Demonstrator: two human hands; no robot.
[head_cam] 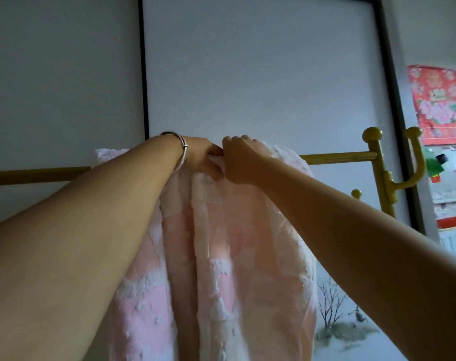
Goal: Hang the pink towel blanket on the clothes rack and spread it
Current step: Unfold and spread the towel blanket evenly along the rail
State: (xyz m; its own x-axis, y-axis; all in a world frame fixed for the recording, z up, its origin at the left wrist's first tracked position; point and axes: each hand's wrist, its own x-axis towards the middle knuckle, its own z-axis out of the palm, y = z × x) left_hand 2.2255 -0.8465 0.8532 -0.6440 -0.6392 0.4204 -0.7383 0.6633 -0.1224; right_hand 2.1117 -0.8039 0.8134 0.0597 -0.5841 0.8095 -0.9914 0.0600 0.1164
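Both of your hands are bunched on the cloth at the top of the rail. Your left hand (201,158), the one with the bracelet (182,152) at the wrist, has its fingers curled into a fold. Your right hand (240,159) sits touching it, knuckles up, pinching the fabric just beside.

What you hold is the pink towel blanket (221,251). It is already draped over the top bar of the clothes rack (336,158) and hangs down in front of you in long, gathered folds. A little of it shows over the bar at the far left edge, so some cloth seems to lie on the back side too; how much, you cannot tell from here.

So the hanging looks done. The spreading looks barely begun: the blanket is crowded into the middle stretch, with bare golden bar showing well to either side. What is left, by my reading, is to draw your hands apart along the bar and flatten those folds.

Beyond the rack stand pale panels with dark frames, and a red flowered poster (440,102) hangs to the right.
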